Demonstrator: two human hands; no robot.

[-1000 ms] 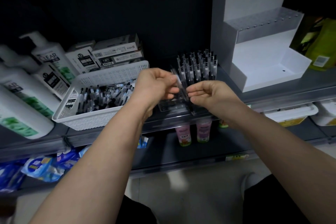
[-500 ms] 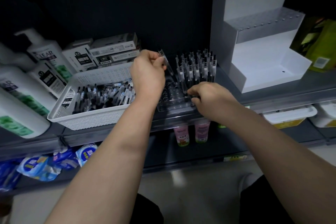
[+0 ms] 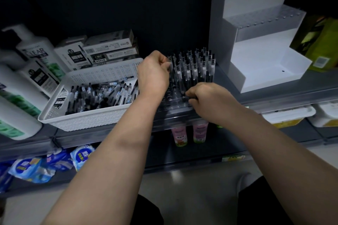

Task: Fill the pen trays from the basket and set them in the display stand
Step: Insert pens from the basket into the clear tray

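Note:
A clear pen tray (image 3: 173, 105) stands on the grey shelf, its back rows filled with upright black-and-clear pens (image 3: 193, 67). My left hand (image 3: 153, 73) pinches a pen upright at the tray's back left. Low at the tray's front right, my right hand (image 3: 206, 100) has curled fingers on a pen standing there. The white perforated basket (image 3: 102, 73) at the left holds several loose pens (image 3: 102, 95). The white stepped display stand (image 3: 263, 56) stands to the right with bare steps.
Shampoo bottles (image 3: 36, 56) and pen boxes (image 3: 109, 49) crowd the left behind the basket. A green package (image 3: 321, 45) sits right of the stand. The shelf below holds pink bottles (image 3: 189, 132), blue packets (image 3: 36, 168) and white tubs (image 3: 289, 115).
Both hands split from a shared pen in front of the tray. My left hand carried a pen up and right to the back rows; my right hand dropped to the tray's front.

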